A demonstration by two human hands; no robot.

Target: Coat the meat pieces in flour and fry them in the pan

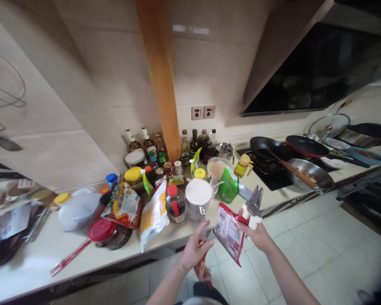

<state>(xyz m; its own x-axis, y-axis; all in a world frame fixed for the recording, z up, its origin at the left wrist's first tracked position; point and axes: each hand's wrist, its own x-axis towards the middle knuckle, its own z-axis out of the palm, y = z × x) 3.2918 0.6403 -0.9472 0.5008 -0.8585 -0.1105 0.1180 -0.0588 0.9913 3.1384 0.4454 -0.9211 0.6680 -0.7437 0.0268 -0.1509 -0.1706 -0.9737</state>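
My right hand (257, 235) grips a pair of scissors (254, 203) with white handles, blades pointing up, together with a red and white sauce packet (228, 231) that hangs below the counter edge. My left hand (195, 250) pinches a thin strip of packaging (203, 267) that dangles downward beside the packet. Both hands are just in front of the counter (82, 258), close to a white-lidded metal cup (198, 199).
The counter is crowded with sauce bottles (149, 148), snack bags (123, 205), a green pouch (229, 186), a red-lidded jar (106, 233) and red chopsticks (70, 257). To the right, several pans (307, 173) sit on a black cooktop under a range hood (317, 72).
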